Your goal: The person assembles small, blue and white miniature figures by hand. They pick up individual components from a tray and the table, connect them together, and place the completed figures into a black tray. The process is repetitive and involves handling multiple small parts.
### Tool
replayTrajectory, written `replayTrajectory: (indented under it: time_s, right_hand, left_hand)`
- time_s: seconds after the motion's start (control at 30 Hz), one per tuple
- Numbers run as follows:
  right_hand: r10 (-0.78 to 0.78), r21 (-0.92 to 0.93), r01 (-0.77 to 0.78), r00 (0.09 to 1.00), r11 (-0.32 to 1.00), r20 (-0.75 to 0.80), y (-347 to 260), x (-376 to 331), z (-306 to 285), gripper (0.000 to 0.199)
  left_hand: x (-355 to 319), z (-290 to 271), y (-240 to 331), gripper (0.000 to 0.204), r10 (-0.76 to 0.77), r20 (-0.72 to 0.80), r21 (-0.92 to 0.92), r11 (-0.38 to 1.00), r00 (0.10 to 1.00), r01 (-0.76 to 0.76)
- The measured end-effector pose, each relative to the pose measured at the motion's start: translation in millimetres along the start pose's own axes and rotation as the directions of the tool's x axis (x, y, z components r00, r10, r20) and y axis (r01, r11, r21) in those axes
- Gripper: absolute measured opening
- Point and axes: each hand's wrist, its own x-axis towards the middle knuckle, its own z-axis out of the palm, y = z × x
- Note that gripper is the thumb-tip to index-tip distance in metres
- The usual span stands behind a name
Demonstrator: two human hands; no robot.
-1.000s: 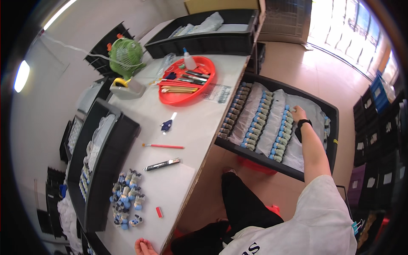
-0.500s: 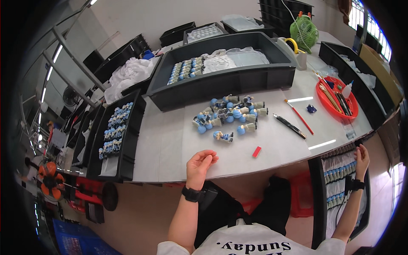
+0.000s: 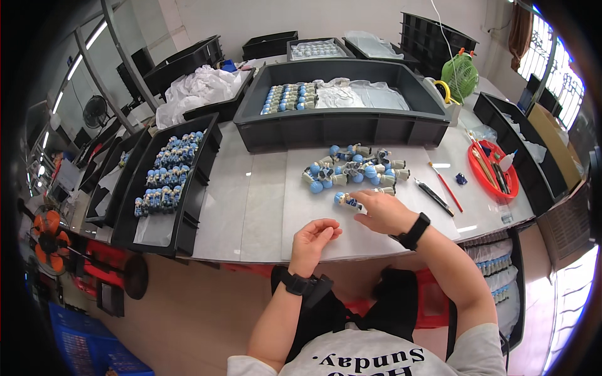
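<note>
A small figurine with a blue cap (image 3: 346, 200) lies on the white sheet of the worktable. My right hand (image 3: 385, 213) reaches over from the right, palm down. Its fingers are stretched out, with the fingertips at the figurine's legs and the thumb apart below them. Whether they touch it, I cannot tell. To the left, my left hand (image 3: 310, 245) hovers over the table's front edge, fingers curled and thumb against them. Nothing shows between its fingertips. Just beyond both hands lies a loose heap of similar blue-capped figurines (image 3: 356, 168).
A large black tray (image 3: 345, 130) with rows of figurines stands behind the heap. Another figurine tray (image 3: 194, 219) is at left. A black pen-like tool (image 3: 434, 197), a red brush (image 3: 446, 188) and a red tool dish (image 3: 513, 188) lie right. A low tray (image 3: 513, 276) sits beside me.
My right hand has come from the low tray at right to the single figurine on the table. My left hand keeps its curled pose. The red block is now out of sight.
</note>
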Motion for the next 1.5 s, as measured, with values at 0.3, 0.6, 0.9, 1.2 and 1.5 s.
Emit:
replayTrajectory:
  time_s: [0.3, 0.6, 0.9, 1.2, 1.5]
  right_hand:
    - [0.124, 0.273, -0.104, 0.991, 0.956, -0.058, -26.9, -6.7, 11.7, 0.02]
    - [0.168, 0.767, -0.055, 0.983, 0.639, -0.07, -34.4, -28.7, 41.1, 0.036]
    - [0.188, 0.969, -0.085, 0.981, 0.23, 0.041, -23.2, -36.3, 55.1, 0.031]
    - [0.233, 0.899, -0.003, 0.966, 0.438, -0.11, -17.6, -37.1, 60.7, 0.038]
    - [0.234, 0.915, -0.005, 0.967, 0.403, -0.098, -18.6, -36.4, 59.1, 0.039]
  left_hand:
    - [0.5, 1.3, -1.6, 0.025, 0.022, -0.046, -0.021, 1.0, 0.999, -0.022]
    - [2.0, 2.2, 1.1, 0.025, 0.022, -0.059, -0.072, 0.997, 0.998, -0.026]
    - [1.0, 1.5, -0.1, 0.026, 0.01, -0.06, -0.11, 0.994, 0.998, -0.016]
    - [-2.1, 10.2, 5.9, 0.025, 0.014, -0.079, 0.047, 0.999, 0.997, -0.01]
    - [-2.9, 2.7, -0.6, 0.027, 0.116, -0.039, 0.034, 0.993, 0.992, -0.115]
